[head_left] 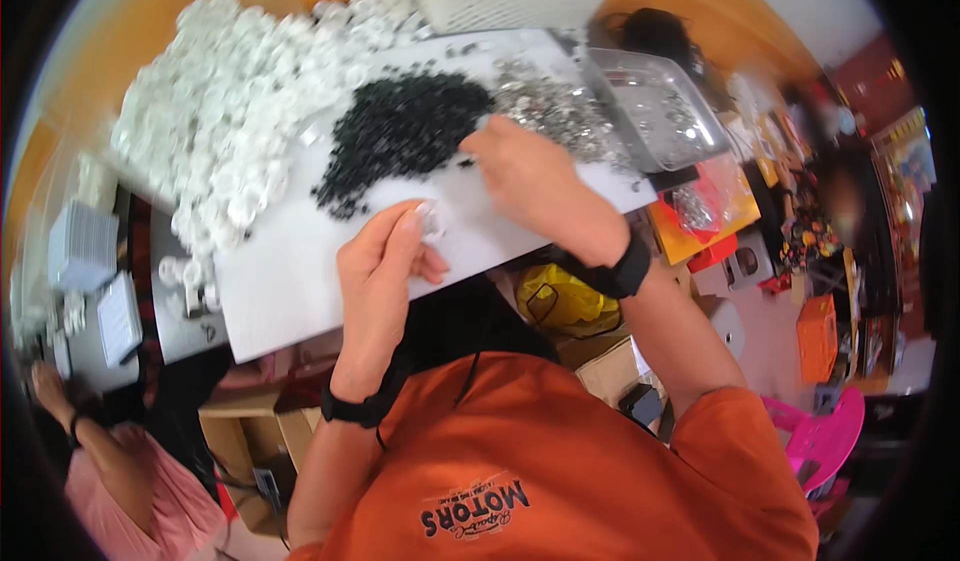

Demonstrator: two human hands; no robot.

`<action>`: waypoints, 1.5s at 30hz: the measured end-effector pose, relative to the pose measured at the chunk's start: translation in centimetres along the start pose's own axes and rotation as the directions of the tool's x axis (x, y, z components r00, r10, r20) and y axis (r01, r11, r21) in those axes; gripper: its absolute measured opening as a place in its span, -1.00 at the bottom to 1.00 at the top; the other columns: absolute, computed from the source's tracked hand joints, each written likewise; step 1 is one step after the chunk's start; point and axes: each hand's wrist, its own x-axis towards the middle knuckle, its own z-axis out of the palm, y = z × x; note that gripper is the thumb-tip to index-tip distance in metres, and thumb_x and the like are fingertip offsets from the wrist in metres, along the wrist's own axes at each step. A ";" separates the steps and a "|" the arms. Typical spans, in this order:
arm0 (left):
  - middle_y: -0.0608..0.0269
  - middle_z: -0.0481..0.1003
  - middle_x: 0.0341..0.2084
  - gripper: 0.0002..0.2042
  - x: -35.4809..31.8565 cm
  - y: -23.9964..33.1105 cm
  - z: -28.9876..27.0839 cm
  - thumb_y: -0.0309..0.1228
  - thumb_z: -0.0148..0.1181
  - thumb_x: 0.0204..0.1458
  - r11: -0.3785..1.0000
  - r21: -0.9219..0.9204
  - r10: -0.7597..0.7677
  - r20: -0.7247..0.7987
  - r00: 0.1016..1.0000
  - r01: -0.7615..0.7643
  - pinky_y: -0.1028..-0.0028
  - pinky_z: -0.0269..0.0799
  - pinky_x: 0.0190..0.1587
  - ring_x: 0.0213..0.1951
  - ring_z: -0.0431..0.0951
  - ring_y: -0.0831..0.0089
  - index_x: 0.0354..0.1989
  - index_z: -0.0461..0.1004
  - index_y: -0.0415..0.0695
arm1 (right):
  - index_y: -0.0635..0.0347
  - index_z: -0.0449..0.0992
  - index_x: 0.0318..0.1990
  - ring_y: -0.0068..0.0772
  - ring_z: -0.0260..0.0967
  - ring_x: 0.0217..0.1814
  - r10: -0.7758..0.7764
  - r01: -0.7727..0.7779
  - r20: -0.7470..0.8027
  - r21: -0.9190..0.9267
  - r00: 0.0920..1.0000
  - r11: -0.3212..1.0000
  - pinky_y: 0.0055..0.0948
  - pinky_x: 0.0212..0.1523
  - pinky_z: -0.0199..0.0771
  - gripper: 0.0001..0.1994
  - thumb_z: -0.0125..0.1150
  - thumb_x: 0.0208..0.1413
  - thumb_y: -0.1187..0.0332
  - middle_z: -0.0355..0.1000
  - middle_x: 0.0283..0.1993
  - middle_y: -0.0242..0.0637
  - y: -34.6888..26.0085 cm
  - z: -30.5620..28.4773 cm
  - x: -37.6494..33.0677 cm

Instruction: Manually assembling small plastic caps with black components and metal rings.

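My left hand [385, 271] pinches a small white plastic part [430, 221] between thumb and fingers, over the near side of the white board [300, 306]. My right hand [530, 181] is at the right edge of a heap of small black parts [405, 126], its fingertips pressed together. Whatever they hold, if anything, is too small and blurred to make out. Just beyond that hand lies a spread of small shiny metal pieces [560, 111]. A large mound of white plastic parts [225, 91] covers the left side of the board.
A white basket [510, 1] stands at the back. To the right is a clear plastic tray [660, 111] with some small metal pieces. A yellow bag [565, 301] sits below the board's front edge. At far left, another person's arm [105, 451] reaches towards a separate work surface.
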 end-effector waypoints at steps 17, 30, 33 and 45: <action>0.17 0.48 -0.49 -0.74 -0.4 0.3 0.3 -0.42 -0.03 0.18 0.991 0.130 -0.007 -0.116 0.993 0.022 0.59 0.36 -0.55 -0.59 0.45 0.54 -0.13 0.45 -0.38 | 0.23 0.43 -0.43 -0.13 0.37 -0.46 0.072 -0.052 -0.008 0.615 0.997 0.787 -0.29 -0.43 0.34 -0.88 0.11 -0.03 0.37 0.40 -0.50 -0.13 0.7 2.3 -2.4; 0.16 0.53 -0.47 -0.75 0.2 0.2 0.8 -0.39 -0.05 0.18 0.973 0.229 0.018 -0.107 0.994 0.007 0.65 0.31 -0.57 -0.60 0.41 0.63 -0.16 0.46 -0.34 | 0.24 0.40 -0.50 0.01 0.37 -0.45 0.085 0.014 -0.118 0.664 0.989 0.747 -0.14 -0.44 0.31 -0.90 0.06 -0.07 0.40 0.40 -0.55 -0.10 1.5 3.4 -2.3; 0.14 0.53 -0.47 -0.74 0.2 0.4 0.9 -0.38 -0.04 0.18 0.976 0.214 -0.006 -0.113 0.994 0.030 0.65 0.31 -0.57 -0.61 0.40 0.62 -0.17 0.46 -0.35 | 0.24 0.40 -0.50 0.00 0.37 -0.45 0.085 -0.005 -0.083 0.682 0.993 0.731 -0.16 -0.44 0.30 -0.90 0.07 -0.07 0.40 0.40 -0.53 -0.09 1.5 3.0 -2.1; 0.15 0.50 -0.50 -0.74 -0.5 0.5 0.9 -0.37 -0.02 0.18 0.978 0.209 0.016 -0.124 0.992 0.011 0.64 0.34 -0.60 -0.63 0.41 0.59 -0.17 0.45 -0.36 | 0.23 0.42 -0.44 -0.06 0.38 -0.43 0.083 -0.011 -0.073 0.682 0.994 0.731 -0.20 -0.42 0.32 -0.88 0.08 -0.05 0.37 0.40 -0.51 -0.12 0.9 2.9 -2.6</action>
